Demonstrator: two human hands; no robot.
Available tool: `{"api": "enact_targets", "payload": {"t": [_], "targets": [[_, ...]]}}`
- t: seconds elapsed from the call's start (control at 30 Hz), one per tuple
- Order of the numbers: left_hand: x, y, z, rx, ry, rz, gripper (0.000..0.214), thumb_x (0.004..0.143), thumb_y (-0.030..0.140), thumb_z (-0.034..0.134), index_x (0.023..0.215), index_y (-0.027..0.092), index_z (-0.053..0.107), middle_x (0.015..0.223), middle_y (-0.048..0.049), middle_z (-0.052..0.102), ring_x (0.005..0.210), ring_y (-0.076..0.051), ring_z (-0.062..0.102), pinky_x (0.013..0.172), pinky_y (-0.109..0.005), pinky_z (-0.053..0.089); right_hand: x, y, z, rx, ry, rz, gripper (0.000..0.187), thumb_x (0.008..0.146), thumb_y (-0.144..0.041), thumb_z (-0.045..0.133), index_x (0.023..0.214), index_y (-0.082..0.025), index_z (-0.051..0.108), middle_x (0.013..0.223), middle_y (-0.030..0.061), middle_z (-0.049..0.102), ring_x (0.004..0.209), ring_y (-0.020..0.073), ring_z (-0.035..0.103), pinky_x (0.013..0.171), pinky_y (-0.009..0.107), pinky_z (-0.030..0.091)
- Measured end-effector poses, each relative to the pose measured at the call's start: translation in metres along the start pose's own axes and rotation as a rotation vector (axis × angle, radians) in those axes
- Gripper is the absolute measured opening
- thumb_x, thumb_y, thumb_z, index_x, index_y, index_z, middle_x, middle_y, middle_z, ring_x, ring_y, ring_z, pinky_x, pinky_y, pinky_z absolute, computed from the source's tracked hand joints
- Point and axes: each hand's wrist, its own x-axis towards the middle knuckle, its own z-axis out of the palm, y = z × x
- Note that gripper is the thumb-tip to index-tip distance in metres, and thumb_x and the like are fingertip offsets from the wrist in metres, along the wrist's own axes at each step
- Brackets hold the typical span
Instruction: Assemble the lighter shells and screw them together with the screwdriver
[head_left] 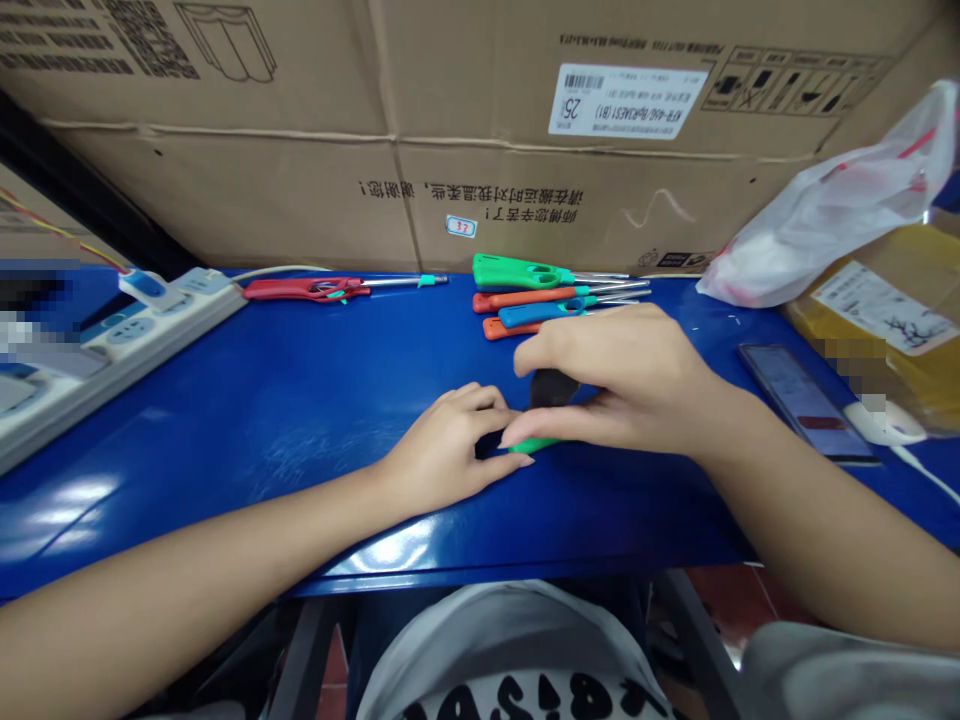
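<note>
My left hand [459, 440] rests on the blue table, thumb and fingers closed on the end of a green lighter [534, 445]. Most of that lighter is hidden under both hands. My right hand [630, 380] is curled around a short black tool handle [553, 388], held just above the green lighter. The working end of the tool cannot be seen. Behind my right hand lie several long-necked lighters side by side: a green one [517, 270], a blue one [536, 312] and orange-red ones [517, 299]. A red lighter [307, 289] lies apart at the back left.
A large cardboard box [300, 190] stands along the back of the table [300, 400]. At the left is a white power strip [142, 325] with plugs. On the right are a phone [806, 400], a white cable adapter [889, 425], a plastic bag [825, 220] and a taped parcel [919, 260].
</note>
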Motion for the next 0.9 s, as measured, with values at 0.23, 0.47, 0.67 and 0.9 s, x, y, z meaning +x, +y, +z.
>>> {"api": "enact_targets", "payload": {"t": [0.23, 0.47, 0.67, 0.9], "targets": [[-0.001, -0.001, 0.0, 0.036, 0.006, 0.022, 0.025, 0.09, 0.038, 0.072, 0.107, 0.02, 0.073, 0.104, -0.0072, 0.068, 0.097, -0.024, 0.064, 0.089, -0.042, 0.052, -0.001, 0.0, -0.009, 0.276, -0.094, 0.019, 0.028, 0.099, -0.026, 0.051, 0.126, -0.02, 0.058, 0.108, 0.0038, 0.073, 0.09, 0.0143, 0.069, 0.08, 0.026, 0.052], [-0.001, -0.004, 0.0, 0.044, 0.014, 0.038, 0.028, 0.09, 0.04, 0.071, 0.111, 0.022, 0.073, 0.099, -0.0055, 0.067, 0.094, -0.022, 0.063, 0.088, -0.039, 0.053, 0.002, 0.003, -0.004, 0.102, 0.126, 0.17, 0.033, 0.086, -0.054, 0.072, 0.085, -0.022, 0.064, 0.077, -0.0026, 0.07, 0.065, 0.0131, 0.064, 0.062, 0.026, 0.049], [-0.001, 0.001, -0.017, 0.122, -0.055, -0.005, 0.037, 0.084, 0.028, 0.067, 0.12, 0.019, 0.07, 0.099, -0.0064, 0.066, 0.092, -0.024, 0.062, 0.087, -0.04, 0.053, -0.004, 0.025, -0.025, 0.081, 0.669, 0.434, 0.028, 0.087, -0.048, 0.073, 0.077, -0.026, 0.058, 0.073, 0.0004, 0.061, 0.061, 0.016, 0.061, 0.057, 0.032, 0.05], [-0.002, -0.001, -0.023, 0.223, -0.097, 0.03, 0.042, 0.088, 0.043, 0.066, 0.123, 0.019, 0.068, 0.11, -0.0095, 0.065, 0.099, -0.026, 0.06, 0.091, -0.044, 0.051, -0.045, 0.076, 0.009, 0.6, 0.427, 0.737, 0.031, 0.08, -0.046, 0.08, 0.087, -0.022, 0.061, 0.057, -0.0056, 0.061, 0.047, 0.0135, 0.062, 0.046, 0.026, 0.053]]}}
